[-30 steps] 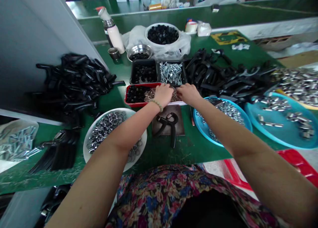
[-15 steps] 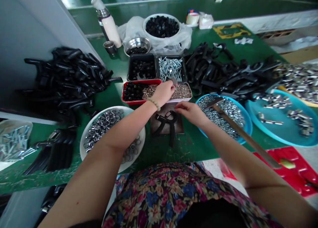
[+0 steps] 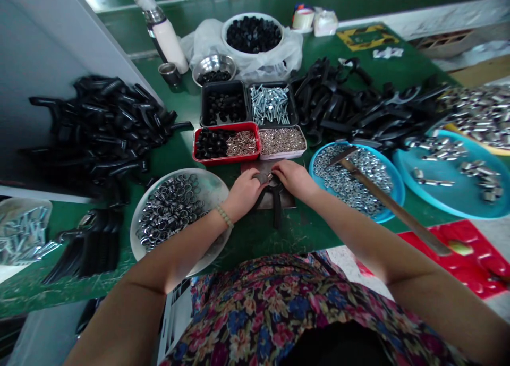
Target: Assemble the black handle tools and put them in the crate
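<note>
A black plastic clamp-like piece with a spread handle lies on a small metal plate at the front of the bench. Over its upper part, my left hand has its fingers pinched together at the left side. My right hand bends down from the right, thumb and fingers closed at the same spot. A small shiny metal bit shows between the fingertips. Whatever the fingers pinch is too small to name. Just behind are a red tray of black parts and small pins, and a white tray of tiny metal pieces.
Left stands a bowl of metal rings. To the right, a hammer lies across a blue basin of nuts. Black handle parts are heaped left and right. Screws fill a black tray.
My left hand has come from the small-parts trays down to the black clamp-like piece. My right hand has moved slightly left onto it. The view has shifted a little.
</note>
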A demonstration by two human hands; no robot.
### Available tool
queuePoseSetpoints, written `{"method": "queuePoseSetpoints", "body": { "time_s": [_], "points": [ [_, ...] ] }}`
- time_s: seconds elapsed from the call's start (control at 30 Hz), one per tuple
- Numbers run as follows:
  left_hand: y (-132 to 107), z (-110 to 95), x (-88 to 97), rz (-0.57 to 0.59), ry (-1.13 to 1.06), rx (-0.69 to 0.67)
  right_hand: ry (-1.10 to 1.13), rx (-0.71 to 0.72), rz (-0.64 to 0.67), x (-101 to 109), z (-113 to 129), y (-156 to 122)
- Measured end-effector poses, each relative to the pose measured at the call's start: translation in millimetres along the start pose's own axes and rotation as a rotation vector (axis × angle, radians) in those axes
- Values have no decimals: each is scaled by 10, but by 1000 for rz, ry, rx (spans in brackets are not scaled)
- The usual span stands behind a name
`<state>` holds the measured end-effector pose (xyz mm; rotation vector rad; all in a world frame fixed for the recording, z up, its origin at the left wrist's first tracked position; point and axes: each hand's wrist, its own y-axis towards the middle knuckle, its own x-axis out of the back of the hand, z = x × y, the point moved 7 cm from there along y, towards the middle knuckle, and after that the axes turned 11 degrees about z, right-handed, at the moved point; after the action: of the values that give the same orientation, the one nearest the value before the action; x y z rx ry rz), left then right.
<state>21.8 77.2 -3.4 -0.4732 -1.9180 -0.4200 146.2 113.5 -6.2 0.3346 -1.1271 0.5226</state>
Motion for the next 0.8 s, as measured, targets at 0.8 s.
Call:
{"method": "queuePoseSetpoints", "body": {
  "time_s": [0.8],
  "points": [
    [-287, -250, -96, 197, 67, -76, -440, -584, 3, 669, -1239, -1623]
  ]
}}
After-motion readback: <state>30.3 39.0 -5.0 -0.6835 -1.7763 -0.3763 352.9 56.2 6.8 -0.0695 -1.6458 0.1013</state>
